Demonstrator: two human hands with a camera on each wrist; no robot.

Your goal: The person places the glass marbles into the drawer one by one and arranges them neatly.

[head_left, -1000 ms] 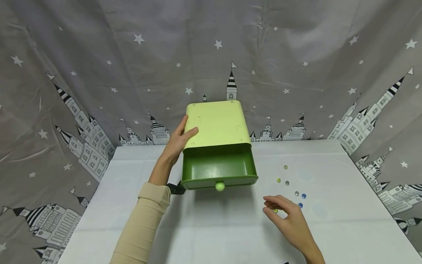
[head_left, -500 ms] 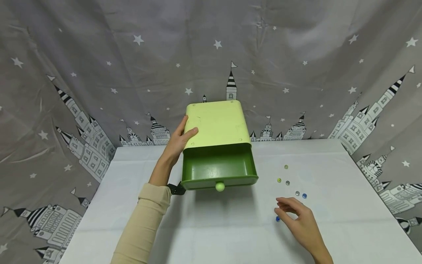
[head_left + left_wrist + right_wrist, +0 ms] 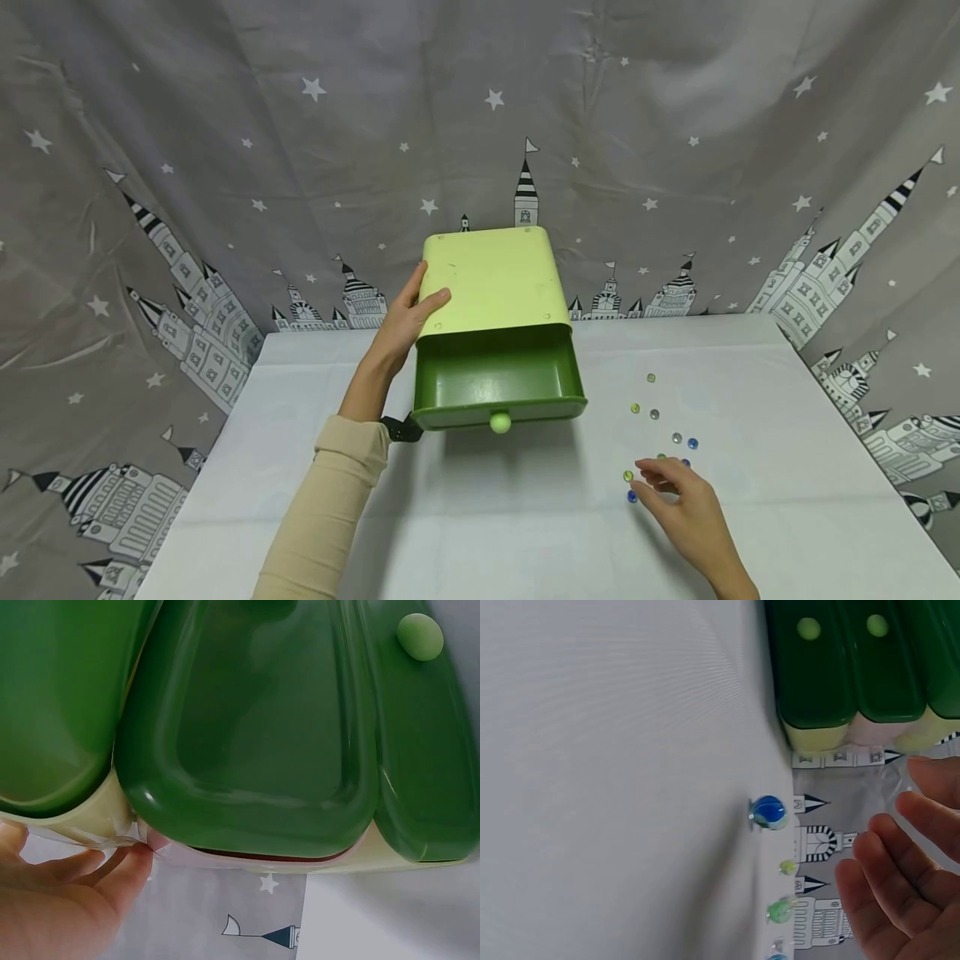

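A light-green cabinet (image 3: pixel 491 279) stands at the back of the white table (image 3: pixel 487 517). Its dark-green top drawer (image 3: pixel 495 387), with a round knob (image 3: pixel 500 423), is pulled out and looks bare inside. My left hand (image 3: pixel 418 302) grips the cabinet's upper left edge, thumb on top and fingers down the side (image 3: pixel 112 877). My right hand (image 3: pixel 660 485) hovers with relaxed fingers and holds nothing (image 3: pixel 900 877). Beside its fingertips lie a yellow-green marble (image 3: pixel 628 476) and a blue marble (image 3: pixel 632 497); the blue marble (image 3: pixel 769 812) also shows in the right wrist view.
Several more glass marbles (image 3: pixel 654 414) lie scattered on the table right of the drawer. A grey star-and-castle curtain (image 3: pixel 225 167) hangs behind and beside the table. The right wrist view shows the lower drawer fronts (image 3: pixel 855 667) pushed in.
My right hand has drawn back to the right and toward me, uncovering the yellow-green and blue marbles by its fingertips. The left hand and the drawer have stayed put.
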